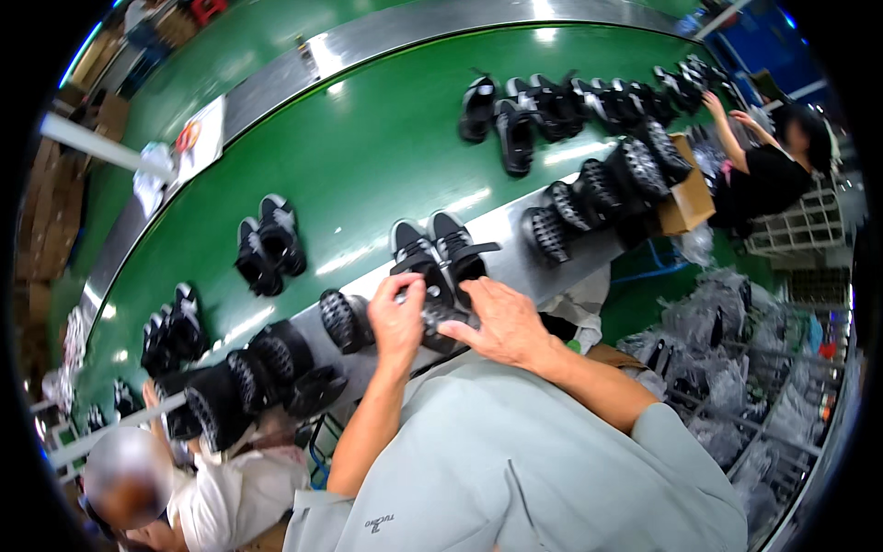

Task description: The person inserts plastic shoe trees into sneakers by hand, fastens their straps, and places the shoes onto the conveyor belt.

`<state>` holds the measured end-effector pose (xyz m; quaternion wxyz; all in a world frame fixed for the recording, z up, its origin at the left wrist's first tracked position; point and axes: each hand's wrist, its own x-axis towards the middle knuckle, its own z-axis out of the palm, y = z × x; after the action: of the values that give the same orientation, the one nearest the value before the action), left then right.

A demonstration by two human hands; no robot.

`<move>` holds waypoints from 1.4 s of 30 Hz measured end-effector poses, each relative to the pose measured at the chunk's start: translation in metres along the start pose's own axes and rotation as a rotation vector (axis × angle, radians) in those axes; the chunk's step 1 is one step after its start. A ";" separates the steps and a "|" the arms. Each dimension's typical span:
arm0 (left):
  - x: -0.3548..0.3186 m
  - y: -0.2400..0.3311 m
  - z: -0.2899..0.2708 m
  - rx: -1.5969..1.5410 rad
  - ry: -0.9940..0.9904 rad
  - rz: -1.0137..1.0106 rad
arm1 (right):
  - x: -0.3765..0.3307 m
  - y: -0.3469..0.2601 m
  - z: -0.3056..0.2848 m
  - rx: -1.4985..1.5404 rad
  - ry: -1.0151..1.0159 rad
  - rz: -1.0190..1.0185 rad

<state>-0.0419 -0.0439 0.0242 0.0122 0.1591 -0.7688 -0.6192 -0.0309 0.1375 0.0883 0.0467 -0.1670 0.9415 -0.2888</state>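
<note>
A pair of black and grey sneakers [440, 241] sits in front of me at the near edge of the green belt, toes pointing away. A dark strap sticks out sideways over the right shoe. My left hand [398, 317] is closed in a pinch behind the left shoe's heel; what its fingers hold is too small to make out. Behind the right shoe, my right hand [506, 322] lies with fingers stretched and thumb apart, its fingertips at the heel. Between my hands, a dark and grey patterned piece [441, 324] is partly hidden.
Dark pieces with patterned soles line the metal ledge on my left [267, 359] and right [598, 193]. More sneakers [533, 106] stand on the belt [386, 138]. Co-workers sit at left [230, 488] and far right [768, 166]. A rack of plastic-wrapped items [727, 368] stands at right.
</note>
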 end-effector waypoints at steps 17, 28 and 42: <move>0.027 -0.041 0.005 0.718 0.018 0.691 | 0.030 0.020 0.005 -0.173 -0.450 0.030; 0.040 -0.050 -0.009 0.498 -0.204 0.431 | 0.032 0.031 0.097 -0.233 -0.043 -0.311; 0.013 -0.026 0.008 0.684 -0.124 0.470 | 0.027 0.031 0.096 0.039 0.045 0.040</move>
<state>-0.0498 -0.0446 -0.0051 0.0532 -0.0633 -0.9448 -0.3171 -0.0475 0.1019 -0.0085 0.0346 -0.1407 0.9397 -0.3097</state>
